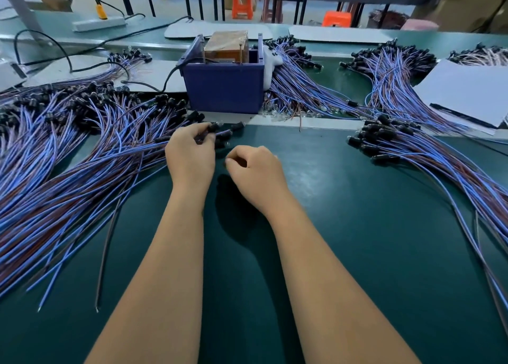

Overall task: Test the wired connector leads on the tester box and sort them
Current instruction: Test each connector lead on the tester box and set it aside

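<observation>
Green matting is covering the work table, and two bare arms are reaching out over it from the bottom edge. Near the front, the left hand is curling its fingers round a few black connector ends at the edge of the big left pile of leads. Its fingertips are hiding behind the wires, so how many leads it is gripping is hard to tell. Just beside it, the right hand is sitting curled up with thumb and finger pinched together; whether something tiny is in there is too blurry to make out. On the right, another pile of leads is running off the picture's edge. Farther back, the blue tester box is standing between the piles, with a brown block poking out of its top. More leads are lying behind it, partly hiding under a white sheet. Orange stools are looking fuzzy far away.
</observation>
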